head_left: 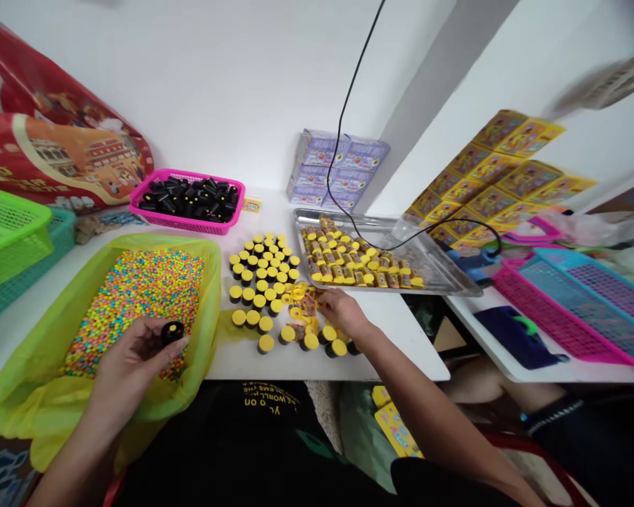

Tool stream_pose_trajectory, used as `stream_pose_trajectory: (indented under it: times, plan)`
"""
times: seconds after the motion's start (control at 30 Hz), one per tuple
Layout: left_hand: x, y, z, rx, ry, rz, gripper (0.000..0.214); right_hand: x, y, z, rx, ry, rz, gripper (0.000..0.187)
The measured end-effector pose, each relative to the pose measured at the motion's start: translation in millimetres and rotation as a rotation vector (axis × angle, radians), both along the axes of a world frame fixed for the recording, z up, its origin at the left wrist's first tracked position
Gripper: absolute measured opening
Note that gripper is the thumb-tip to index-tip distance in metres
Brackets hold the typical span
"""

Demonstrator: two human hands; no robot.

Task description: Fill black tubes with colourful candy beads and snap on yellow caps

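My left hand point(142, 352) is closed around a small black canister point(172, 331), with a yellow spot showing on the end that faces me. It hovers over a bin of small multicoloured candy balls point(148, 296). My right hand point(343, 313) reaches into a loose pile of yellow ring-shaped pieces with printed wrappers point(302, 304). Its fingertips are pinched together at the pile's edge; what lies between them is too small to make out. Around the pile stand many black canisters with yellow lids point(262, 273).
A pink basket point(225, 227) holds more black canisters. Wrapped yellow canisters lie on a metal tray point(444, 271), crossed by a black cable point(343, 113). Purple boxes point(322, 148) and yellow boxes point(486, 169) are stacked behind. Another person's arm point(480, 384) shows at right.
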State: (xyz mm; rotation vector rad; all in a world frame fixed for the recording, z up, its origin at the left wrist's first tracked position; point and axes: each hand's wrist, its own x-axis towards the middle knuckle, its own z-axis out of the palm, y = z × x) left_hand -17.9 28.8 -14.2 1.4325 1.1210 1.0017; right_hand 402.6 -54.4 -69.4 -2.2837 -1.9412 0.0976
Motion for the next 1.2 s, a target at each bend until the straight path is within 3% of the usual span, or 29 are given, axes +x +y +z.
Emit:
stream_pose_trajectory:
  times: [0.2,0.3,0.4,0.47,0.57,0.67,0.8,1.2]
  plan:
    - [4.5,-3.4,0.1,0.054,-0.05,0.028,0.035,-5.2,-7.3,6.1,0.111,-0.016,-0.063,0.023]
    - [9.2,-4.6,0.1,0.087,-0.021,0.04,0.035,-18.0,-10.7,17.4,0.262,0.053,-0.155,0.026]
    - [16.8,-8.7,2.7,0.12,-0.006,0.021,0.029,-55.4,-2.4,33.5,0.475,0.457,-0.147,0.021]
    - [22.3,-12.6,5.1,0.145,-0.025,-0.011,0.025,-95.4,10.1,44.8,0.499,0.845,-0.063,0.021]
    - [26.6,-16.7,6.6,0.154,-0.064,-0.056,0.022,-163.3,31.6,58.2,0.351,1.317,0.077,0.023]
    - [24.2,-18.6,4.3,0.13,-0.111,-0.061,0.022,-216.5,49.7,62.5,0.163,1.539,0.186,0.022]
    - [15.7,-17.8,-1.0,0.122,-0.162,-0.014,0.021,-247.5,66.6,57.2,0.126,1.546,0.206,0.02]
    - [10.9,-11.5,-0.1,-0.015,-0.314,0.031,0.028,-279.1,79.4,53.0,0.241,1.543,0.193,0.015]
